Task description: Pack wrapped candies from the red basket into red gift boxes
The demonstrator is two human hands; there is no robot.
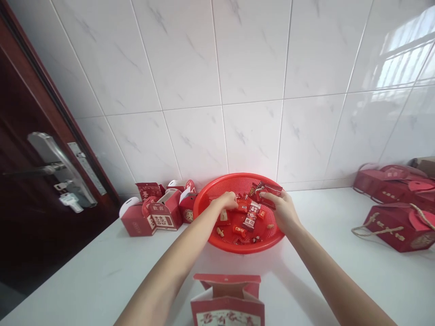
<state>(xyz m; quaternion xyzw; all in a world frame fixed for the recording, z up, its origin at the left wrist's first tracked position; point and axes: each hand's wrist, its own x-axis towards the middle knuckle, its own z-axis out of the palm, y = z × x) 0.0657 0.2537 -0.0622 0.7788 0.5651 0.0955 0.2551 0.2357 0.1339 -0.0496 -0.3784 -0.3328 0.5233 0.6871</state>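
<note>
A red plastic basket [205, 233] holds wrapped sweets and a few peanuts [220, 232]. My left hand [228, 200] reaches into its left side with the fingers curled down; whatever they grip is hidden beneath them. Over the basket's right side, my right hand [282, 206] pinches a dark red snack packet [271, 192] between thumb and fingers. Between the hands lies a red-and-white wrapped bar [251, 216], with a small red sweet [239, 231] below it. Nearest me, a red paper gift box [227, 304] stands upright with its top flaps open.
Several red gift boxes [165, 213] cluster left of the basket. More red boxes [390, 185] sit far right, one with a rope handle [365, 232]. A tiled wall [251, 136] rises behind the white tabletop [112, 271]. A dark door [27, 190] is at left.
</note>
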